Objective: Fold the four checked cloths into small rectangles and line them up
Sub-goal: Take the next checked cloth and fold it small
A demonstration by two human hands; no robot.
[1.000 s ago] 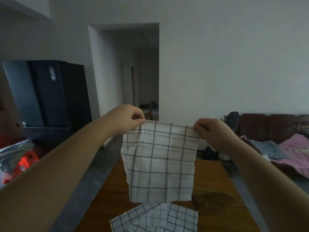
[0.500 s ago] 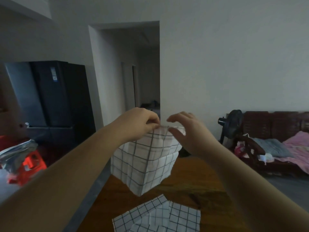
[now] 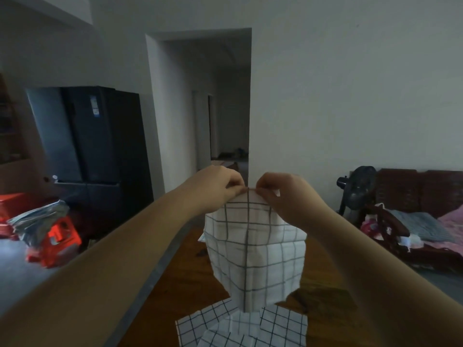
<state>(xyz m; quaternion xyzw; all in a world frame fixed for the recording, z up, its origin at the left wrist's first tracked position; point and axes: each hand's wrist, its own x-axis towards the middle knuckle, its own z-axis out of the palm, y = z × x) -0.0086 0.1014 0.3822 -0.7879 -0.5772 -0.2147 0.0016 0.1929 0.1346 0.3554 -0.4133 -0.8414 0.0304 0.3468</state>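
Note:
A white checked cloth (image 3: 253, 251) hangs in the air above the wooden table (image 3: 190, 279), folded over on itself with its crease running down the middle. My left hand (image 3: 218, 186) and my right hand (image 3: 278, 194) pinch its top corners, which meet between the two hands. More checked cloth (image 3: 240, 326) lies spread on the table near its front edge, below the hanging one; how many pieces lie there I cannot tell.
A dark fridge (image 3: 100, 146) stands at the left, with a red crate and a bag (image 3: 50, 234) on the floor before it. At the right stand a fan (image 3: 358, 189) and a wooden sofa (image 3: 421, 209) with bedding. A doorway opens straight ahead.
My hands have come together from a cloth's width apart, so the two top corners meet and the hanging cloth is doubled over. My right hand has taken hold of the corners again.

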